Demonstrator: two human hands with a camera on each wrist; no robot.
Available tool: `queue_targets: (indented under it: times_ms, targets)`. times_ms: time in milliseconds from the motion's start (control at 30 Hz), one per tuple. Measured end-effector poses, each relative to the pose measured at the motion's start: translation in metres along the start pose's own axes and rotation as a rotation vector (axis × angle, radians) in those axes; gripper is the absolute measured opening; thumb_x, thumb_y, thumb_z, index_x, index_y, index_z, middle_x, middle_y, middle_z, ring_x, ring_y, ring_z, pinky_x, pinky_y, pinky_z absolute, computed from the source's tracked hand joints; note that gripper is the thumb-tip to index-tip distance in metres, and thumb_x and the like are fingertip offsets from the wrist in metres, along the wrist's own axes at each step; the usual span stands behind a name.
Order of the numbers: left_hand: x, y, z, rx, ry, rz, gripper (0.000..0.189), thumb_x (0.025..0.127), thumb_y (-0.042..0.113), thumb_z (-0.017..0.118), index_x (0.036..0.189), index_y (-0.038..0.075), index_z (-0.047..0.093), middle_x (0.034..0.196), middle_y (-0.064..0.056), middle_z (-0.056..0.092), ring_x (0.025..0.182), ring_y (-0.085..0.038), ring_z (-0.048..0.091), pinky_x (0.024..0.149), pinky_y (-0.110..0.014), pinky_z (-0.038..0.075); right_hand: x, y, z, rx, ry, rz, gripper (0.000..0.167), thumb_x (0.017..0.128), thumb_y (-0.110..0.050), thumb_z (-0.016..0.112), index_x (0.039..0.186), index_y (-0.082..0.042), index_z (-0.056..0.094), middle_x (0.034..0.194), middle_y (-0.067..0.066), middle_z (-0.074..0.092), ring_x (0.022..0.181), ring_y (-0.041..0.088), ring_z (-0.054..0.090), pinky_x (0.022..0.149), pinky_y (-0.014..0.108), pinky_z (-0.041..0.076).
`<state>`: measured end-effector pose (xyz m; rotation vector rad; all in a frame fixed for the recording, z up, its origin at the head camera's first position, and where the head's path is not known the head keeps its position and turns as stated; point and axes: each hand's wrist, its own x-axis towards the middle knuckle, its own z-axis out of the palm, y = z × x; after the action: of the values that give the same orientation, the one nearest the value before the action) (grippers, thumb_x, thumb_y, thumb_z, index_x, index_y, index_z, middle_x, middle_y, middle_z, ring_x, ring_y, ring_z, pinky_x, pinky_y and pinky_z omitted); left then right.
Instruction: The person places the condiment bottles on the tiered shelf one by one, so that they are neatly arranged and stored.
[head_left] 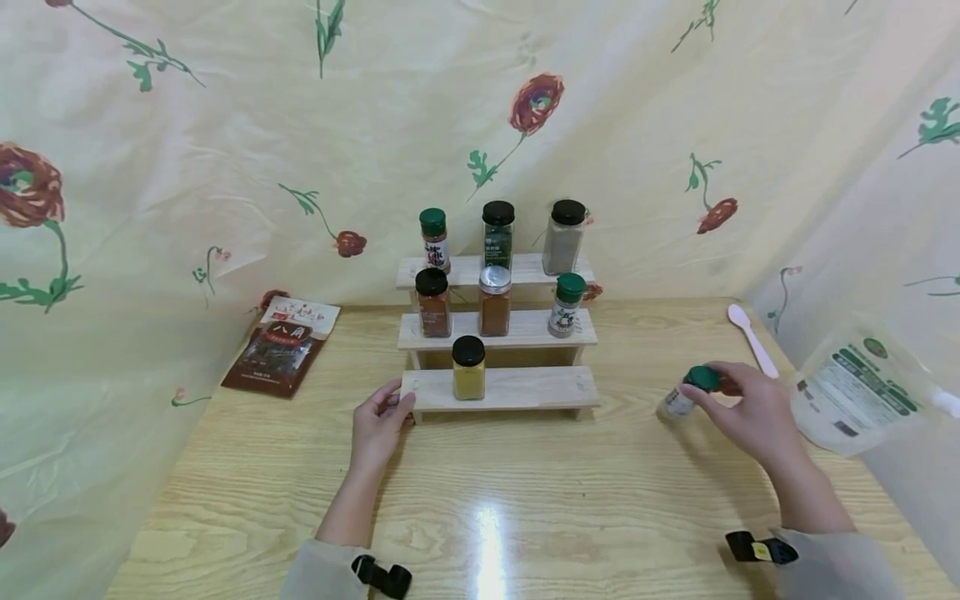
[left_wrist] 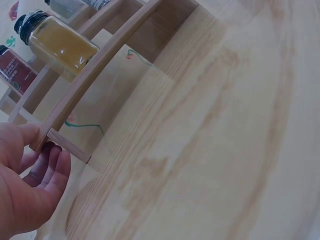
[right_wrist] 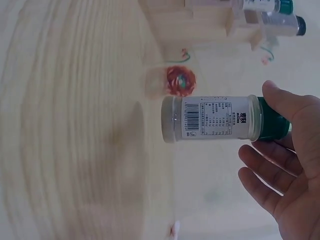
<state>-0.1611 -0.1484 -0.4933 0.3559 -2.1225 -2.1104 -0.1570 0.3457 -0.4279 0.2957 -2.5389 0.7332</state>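
Observation:
My right hand pinches a small spice jar by its green cap, between thumb and fingers. The jar has a white label with a barcode and a pale base. On the left, my left hand grips the left end of the lowest step of a wooden tiered rack, thumb on top and fingers curled beneath. On that step stands a jar of yellow powder with a black lid. Three jars stand on the middle step, among them a silver-lidded jar, and three on the top step, including a black-lidded jar.
A brown and white packet lies at the table's back left. At the right are a white spoon and a translucent pouch with a green-printed label. Flowered cloth hangs behind the wooden table.

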Motion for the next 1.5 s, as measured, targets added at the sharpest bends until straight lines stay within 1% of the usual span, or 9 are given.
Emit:
queue_targets:
  times_ms: [167, 300, 533, 767, 867, 1000, 1067, 1100, 1500]
  targets:
    - [0.000, 0.000, 0.001, -0.001, 0.008, 0.002, 0.041, 0.096, 0.007, 0.071, 0.133, -0.005, 0.062, 0.101, -0.013, 0.065, 0.075, -0.006, 0.064, 0.070, -0.019, 0.060, 0.010, -0.018, 0.007, 0.016, 0.024, -0.074, 0.037, 0.077, -0.016, 0.090, 0.106, -0.001, 0.072, 0.090, 0.011, 0.072, 0.077, 0.015, 0.064, 0.074, -0.002, 0.041]
    - [0.000, 0.000, 0.001, -0.006, 0.006, 0.000, 0.041, 0.096, 0.008, 0.072, 0.133, -0.004, 0.062, 0.102, -0.013, 0.065, 0.075, -0.005, 0.064, 0.070, -0.019, 0.060, 0.018, -0.031, 0.013, 0.041, 0.052, -0.157, 0.037, 0.072, -0.009, 0.092, 0.103, -0.001, 0.073, 0.087, 0.006, 0.071, 0.076, 0.007, 0.062, 0.075, 0.000, 0.043]
    - [0.000, 0.000, -0.001, 0.005, -0.011, -0.013, 0.044, 0.096, 0.011, 0.072, 0.136, -0.004, 0.060, 0.105, -0.013, 0.066, 0.078, -0.008, 0.065, 0.072, -0.021, 0.061, 0.031, -0.055, 0.024, 0.103, 0.039, -0.251, 0.037, 0.069, -0.002, 0.092, 0.101, -0.001, 0.073, 0.086, 0.002, 0.069, 0.075, 0.010, 0.064, 0.074, 0.004, 0.049]
    - [0.002, -0.001, -0.001, 0.013, -0.009, -0.033, 0.044, 0.096, 0.011, 0.072, 0.136, -0.002, 0.060, 0.105, -0.012, 0.066, 0.079, -0.007, 0.064, 0.073, -0.021, 0.061, 0.042, -0.076, 0.035, 0.136, -0.013, -0.285, 0.037, 0.071, -0.003, 0.091, 0.103, -0.001, 0.072, 0.089, 0.002, 0.070, 0.076, 0.015, 0.065, 0.074, 0.009, 0.052]
    - [-0.003, 0.007, -0.001, 0.011, -0.018, -0.028, 0.044, 0.096, 0.010, 0.071, 0.136, -0.005, 0.060, 0.104, -0.013, 0.066, 0.078, -0.007, 0.064, 0.073, -0.021, 0.060, 0.047, -0.084, 0.040, 0.149, -0.024, -0.296, 0.036, 0.072, -0.004, 0.091, 0.102, -0.001, 0.072, 0.088, 0.001, 0.070, 0.076, 0.014, 0.065, 0.074, 0.010, 0.053]
    - [-0.003, 0.007, 0.000, 0.021, -0.010, -0.006, 0.041, 0.096, 0.010, 0.071, 0.134, -0.005, 0.061, 0.102, -0.013, 0.066, 0.078, -0.008, 0.065, 0.071, -0.019, 0.060, 0.053, -0.094, 0.049, 0.176, -0.050, -0.300, 0.036, 0.073, -0.007, 0.091, 0.103, 0.000, 0.071, 0.088, 0.002, 0.069, 0.077, 0.014, 0.065, 0.071, 0.030, 0.061]
    - [0.001, -0.001, 0.000, 0.021, 0.001, -0.001, 0.041, 0.096, 0.012, 0.072, 0.133, -0.002, 0.063, 0.103, -0.012, 0.066, 0.078, -0.008, 0.065, 0.070, -0.018, 0.059, 0.055, -0.099, 0.054, 0.192, -0.062, -0.297, 0.036, 0.074, -0.008, 0.091, 0.104, 0.000, 0.071, 0.089, 0.003, 0.070, 0.078, 0.014, 0.065, 0.070, 0.039, 0.062]
    - [0.001, -0.001, 0.000, 0.021, 0.002, -0.001, 0.040, 0.096, 0.011, 0.072, 0.133, -0.002, 0.063, 0.102, -0.012, 0.066, 0.078, -0.008, 0.066, 0.070, -0.018, 0.059, 0.055, -0.102, 0.056, 0.198, -0.069, -0.294, 0.036, 0.075, -0.009, 0.090, 0.104, 0.001, 0.071, 0.090, 0.003, 0.070, 0.078, 0.015, 0.066, 0.069, 0.044, 0.063]
    - [-0.001, 0.001, 0.002, -0.003, -0.001, -0.003, 0.042, 0.095, 0.011, 0.073, 0.134, -0.003, 0.062, 0.104, -0.013, 0.066, 0.078, -0.006, 0.065, 0.071, -0.017, 0.059, 0.066, -0.133, 0.078, 0.271, -0.163, -0.267, 0.039, 0.081, -0.017, 0.088, 0.111, 0.000, 0.071, 0.097, 0.008, 0.071, 0.083, 0.020, 0.067, 0.073, 0.045, 0.063]
